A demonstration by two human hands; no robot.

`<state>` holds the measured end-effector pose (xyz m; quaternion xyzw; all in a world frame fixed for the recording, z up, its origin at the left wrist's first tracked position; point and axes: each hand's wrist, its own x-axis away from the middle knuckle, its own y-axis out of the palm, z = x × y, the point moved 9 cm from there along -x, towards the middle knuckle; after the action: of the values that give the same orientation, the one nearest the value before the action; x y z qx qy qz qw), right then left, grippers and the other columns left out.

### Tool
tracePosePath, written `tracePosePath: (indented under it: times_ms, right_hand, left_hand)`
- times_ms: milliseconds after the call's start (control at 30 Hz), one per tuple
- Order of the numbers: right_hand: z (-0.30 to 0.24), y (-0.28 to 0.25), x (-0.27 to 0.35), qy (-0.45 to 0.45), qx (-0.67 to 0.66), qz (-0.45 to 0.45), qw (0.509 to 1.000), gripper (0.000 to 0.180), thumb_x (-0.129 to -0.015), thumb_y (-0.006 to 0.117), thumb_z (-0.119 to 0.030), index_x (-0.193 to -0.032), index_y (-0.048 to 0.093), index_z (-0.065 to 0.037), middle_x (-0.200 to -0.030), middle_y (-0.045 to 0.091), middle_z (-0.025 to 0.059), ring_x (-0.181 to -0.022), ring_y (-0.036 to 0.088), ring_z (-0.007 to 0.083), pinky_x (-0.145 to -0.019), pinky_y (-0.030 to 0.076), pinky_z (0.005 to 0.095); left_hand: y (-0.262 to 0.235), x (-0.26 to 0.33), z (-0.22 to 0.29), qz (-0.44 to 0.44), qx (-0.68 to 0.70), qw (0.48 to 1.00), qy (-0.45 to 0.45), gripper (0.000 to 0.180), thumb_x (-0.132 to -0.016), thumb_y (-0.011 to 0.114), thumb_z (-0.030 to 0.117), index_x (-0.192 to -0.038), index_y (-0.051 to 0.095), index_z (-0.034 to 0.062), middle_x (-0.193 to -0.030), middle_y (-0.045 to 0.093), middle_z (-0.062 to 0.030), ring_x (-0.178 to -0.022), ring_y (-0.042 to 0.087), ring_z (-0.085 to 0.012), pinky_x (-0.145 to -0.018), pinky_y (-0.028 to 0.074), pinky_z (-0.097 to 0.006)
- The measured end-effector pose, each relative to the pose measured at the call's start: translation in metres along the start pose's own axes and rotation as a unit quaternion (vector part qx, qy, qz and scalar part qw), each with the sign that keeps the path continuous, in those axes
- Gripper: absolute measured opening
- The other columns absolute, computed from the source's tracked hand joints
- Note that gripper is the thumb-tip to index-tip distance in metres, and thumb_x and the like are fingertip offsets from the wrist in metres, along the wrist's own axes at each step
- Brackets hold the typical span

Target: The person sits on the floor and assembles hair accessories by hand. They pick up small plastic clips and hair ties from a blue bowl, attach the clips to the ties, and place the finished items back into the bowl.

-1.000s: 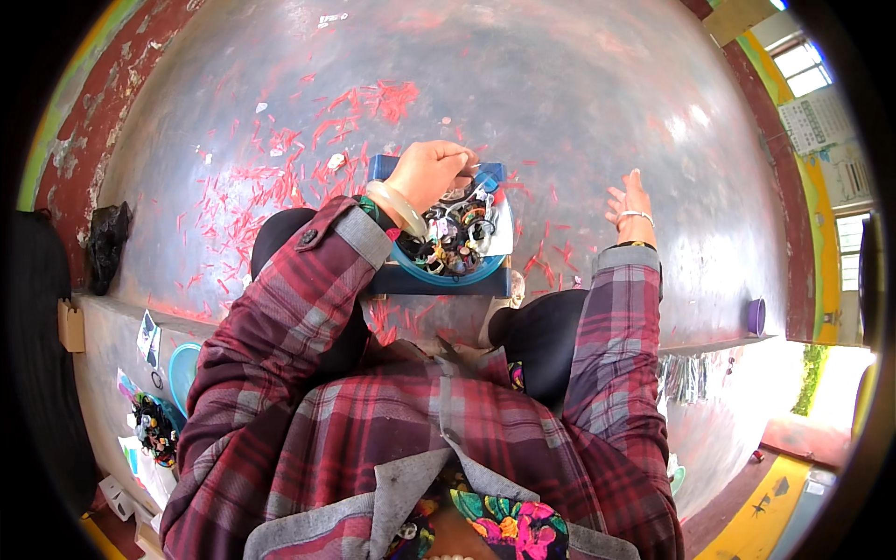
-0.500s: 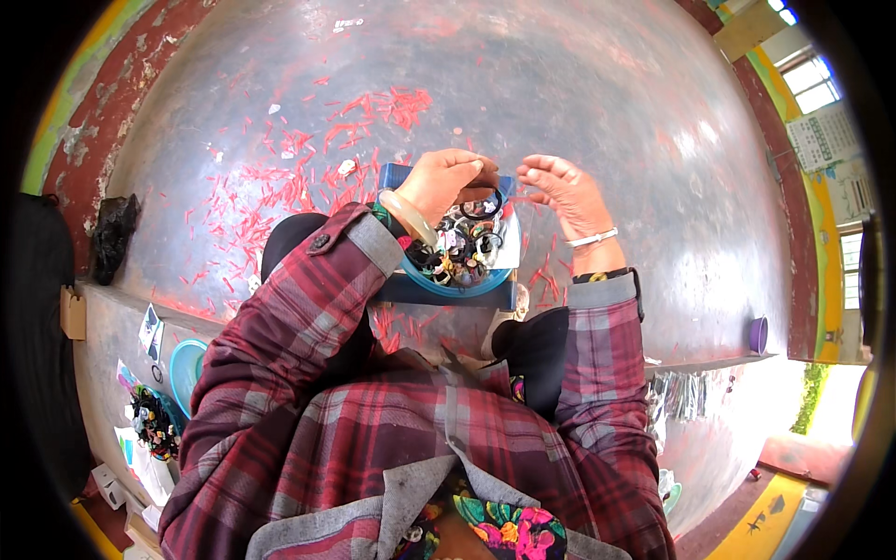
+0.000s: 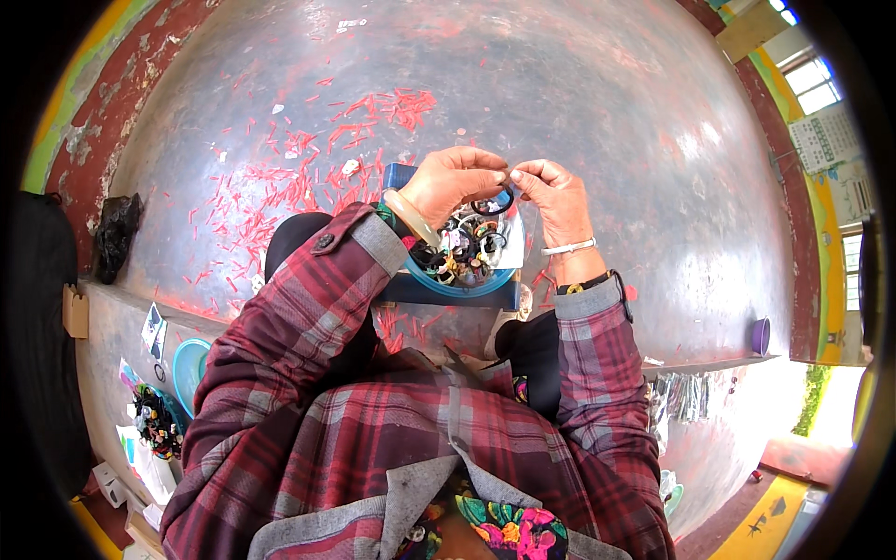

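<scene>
My left hand [image 3: 457,182] and my right hand [image 3: 553,194] meet over a round blue bowl [image 3: 459,286] that rests on a dark blue box on my lap. Both pinch a small dark ring [image 3: 493,203] between the fingertips. The bowl holds several small rings and beads of mixed colours. A pale bangle sits on my left wrist and a thin white band on my right. My plaid sleeves hide the near side of the box.
Red shreds [image 3: 308,168] litter the grey concrete floor beyond the bowl. A black bag [image 3: 117,235] lies at the left. A second blue bowl [image 3: 191,369] and a heap of small parts [image 3: 157,420] sit lower left. A purple cup [image 3: 761,336] stands at the right.
My right hand came in from the raised right side to meet my left hand above the bowl. Both hands now pinch the dark ring together.
</scene>
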<state>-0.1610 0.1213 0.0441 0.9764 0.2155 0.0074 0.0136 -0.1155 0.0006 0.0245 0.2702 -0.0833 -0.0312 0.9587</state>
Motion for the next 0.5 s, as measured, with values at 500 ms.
tracePosePath:
  times_ms: [500]
  right_hand:
    - [-0.0024,-0.0006,-0.0011,-0.025,0.041,-0.035,0.998,0.021,-0.076,0.063,-0.004,-0.097,0.065,0.000,-0.086,0.064,0.0043,-0.078,0.058,0.0093,-0.070,0.046,0.0220]
  left_hand:
    - [-0.0038,-0.0021,-0.0075,-0.014,-0.015,0.999,-0.024,0.024,-0.090,0.047,0.010,-0.104,0.053,-0.0073,-0.100,0.059,-0.0139,-0.090,0.060,-0.0206,-0.079,0.052,-0.027]
